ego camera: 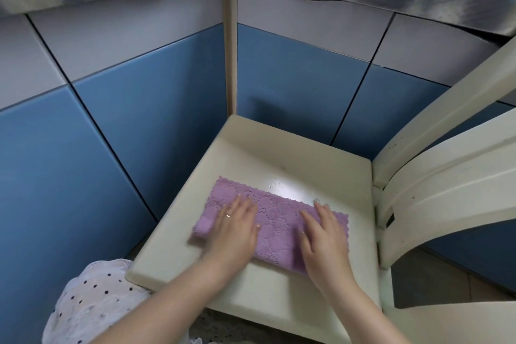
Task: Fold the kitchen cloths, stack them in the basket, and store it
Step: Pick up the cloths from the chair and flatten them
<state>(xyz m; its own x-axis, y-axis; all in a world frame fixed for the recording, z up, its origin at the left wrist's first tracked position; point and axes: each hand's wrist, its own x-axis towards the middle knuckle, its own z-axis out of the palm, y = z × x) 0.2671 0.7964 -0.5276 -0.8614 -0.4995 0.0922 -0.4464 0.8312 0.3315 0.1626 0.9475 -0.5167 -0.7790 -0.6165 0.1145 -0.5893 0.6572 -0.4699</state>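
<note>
Purple cloth (275,220) pressed flat under both hands' straight fingers (243,205).

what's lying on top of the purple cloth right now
Both hands rest flat on the purple cloth: the left hand near its left end, the right hand near its right. The cloth beneath the palms is covered.

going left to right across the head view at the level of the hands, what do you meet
blue cabinet door → left hand pressed flat on the purple cloth → right hand flat on the same cloth → cream chair back
</note>
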